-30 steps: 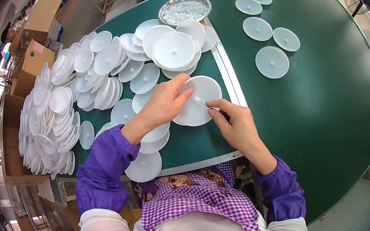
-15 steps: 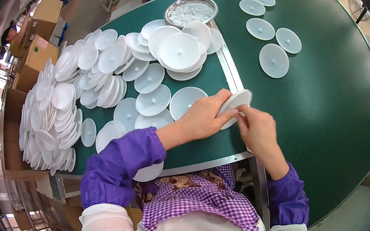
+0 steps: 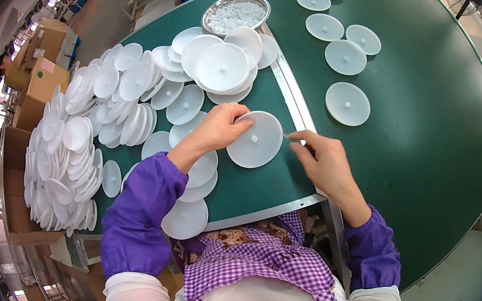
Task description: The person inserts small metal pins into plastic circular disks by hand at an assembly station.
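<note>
My left hand [image 3: 217, 129] grips a round white plastic disc [image 3: 256, 141] by its left edge and holds it flat just over the green work table [image 3: 260, 186]. The disc has a small nub at its centre. My right hand [image 3: 323, 161] is at the disc's right edge, its fingertips pinched on a thin small tool or pin that points at the rim. Purple sleeves cover both forearms.
Several white discs [image 3: 218, 65] lie piled to the left and behind my hands, more in heaps [image 3: 66, 158] at the far left. A metal bowl of small white parts [image 3: 236, 13] stands behind. Single discs [image 3: 347, 103] lie on the green conveyor belt [image 3: 432, 133]. Cardboard boxes [image 3: 42, 85] stand left.
The disc was flat on the table, then lifted and tilted on edge between both hands; now it lies flat again in my left hand, with my right hand at its rim.
</note>
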A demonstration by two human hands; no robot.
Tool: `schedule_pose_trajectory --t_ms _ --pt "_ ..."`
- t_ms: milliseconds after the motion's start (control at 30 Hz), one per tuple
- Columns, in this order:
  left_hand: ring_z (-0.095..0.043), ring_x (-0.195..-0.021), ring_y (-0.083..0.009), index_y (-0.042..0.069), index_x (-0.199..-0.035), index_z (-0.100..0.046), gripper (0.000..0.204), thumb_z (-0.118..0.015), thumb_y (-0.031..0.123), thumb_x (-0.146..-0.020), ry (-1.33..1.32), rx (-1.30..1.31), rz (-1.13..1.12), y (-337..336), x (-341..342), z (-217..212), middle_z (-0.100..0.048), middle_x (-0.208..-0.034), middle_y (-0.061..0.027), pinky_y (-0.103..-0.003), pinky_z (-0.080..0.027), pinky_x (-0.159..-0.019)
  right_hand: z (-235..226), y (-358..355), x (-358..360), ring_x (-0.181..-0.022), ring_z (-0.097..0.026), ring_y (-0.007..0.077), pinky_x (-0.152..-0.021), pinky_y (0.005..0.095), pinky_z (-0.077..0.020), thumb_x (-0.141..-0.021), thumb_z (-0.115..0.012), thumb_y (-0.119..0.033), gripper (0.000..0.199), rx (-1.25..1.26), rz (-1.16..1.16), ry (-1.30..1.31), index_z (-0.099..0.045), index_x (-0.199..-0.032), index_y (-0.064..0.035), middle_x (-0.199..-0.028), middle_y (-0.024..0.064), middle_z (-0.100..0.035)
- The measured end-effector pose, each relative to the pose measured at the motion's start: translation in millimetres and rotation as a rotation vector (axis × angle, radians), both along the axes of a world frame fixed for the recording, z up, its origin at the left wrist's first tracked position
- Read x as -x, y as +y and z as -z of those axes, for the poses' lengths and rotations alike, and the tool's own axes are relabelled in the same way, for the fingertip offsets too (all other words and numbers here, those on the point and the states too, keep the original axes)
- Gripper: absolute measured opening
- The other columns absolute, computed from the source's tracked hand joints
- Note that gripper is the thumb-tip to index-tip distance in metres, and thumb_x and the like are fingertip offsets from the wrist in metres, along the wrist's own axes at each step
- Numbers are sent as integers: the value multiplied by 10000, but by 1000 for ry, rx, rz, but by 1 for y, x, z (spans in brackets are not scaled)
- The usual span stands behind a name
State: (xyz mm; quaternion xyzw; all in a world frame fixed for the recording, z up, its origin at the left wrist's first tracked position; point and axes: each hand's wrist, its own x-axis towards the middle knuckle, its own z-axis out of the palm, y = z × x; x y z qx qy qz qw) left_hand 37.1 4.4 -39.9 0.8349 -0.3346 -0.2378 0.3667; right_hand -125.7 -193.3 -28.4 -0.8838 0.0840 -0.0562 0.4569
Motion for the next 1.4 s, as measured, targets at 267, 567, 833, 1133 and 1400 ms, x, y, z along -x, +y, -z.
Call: schedule_pose_trajectory --t_ms 267,567,833,1133,1400 --pt "-545 -671 -135 -4 -1027 -558 168 -508 147 -972 -46 -3 -62 -9 30 -32 -618 -768 -106 -310 -444 -605 -11 21 -2 -614 -632 279 -615 356 -492 -895 -628 -169 199 -161 -89 105 -687 -1047 -55 -698 160 -657" --pt "-609 -673 -348 0 -1012 -553 167 -518 155 -959 -232 95 -73 -25 57 -27 -628 -748 -209 -416 -467 -601 5 39 1 -680 -651 343 -615 438 -504 -881 -611 -160 129 74 -17 -164 -641 -944 -51 -736 148 -663" --pt "-675 -700 -308 1 -1057 -601 277 -619 237 -913 -114 225 38 -20 61 -20 -694 -970 -171 -395 -493 -624 22 -15 11 -689 -638 365 -609 477 -493 -882 -587 -172 98 446 109 -93 -621 -905 -82 -740 141 -652" --pt "-667 -836 -417 -59 -936 -639 537 -626 474 -874 -461 -781 -499 111 -44 10 -669 -853 -290 -499 -520 -727 20 -61 18 -761 -650 359 -676 449 -493 -883 -621 -175 141 503 354 -45 -647 -964 -63 -818 148 -679" --pt "-661 -588 -327 -46 -780 -645 401 -647 352 -830 -18 -357 -696 129 -75 43 -671 -730 -190 -414 -524 -582 10 -33 10 -759 -644 356 -672 444 -483 -876 -618 -169 137 336 221 34 -655 -959 -66 -811 151 -675"
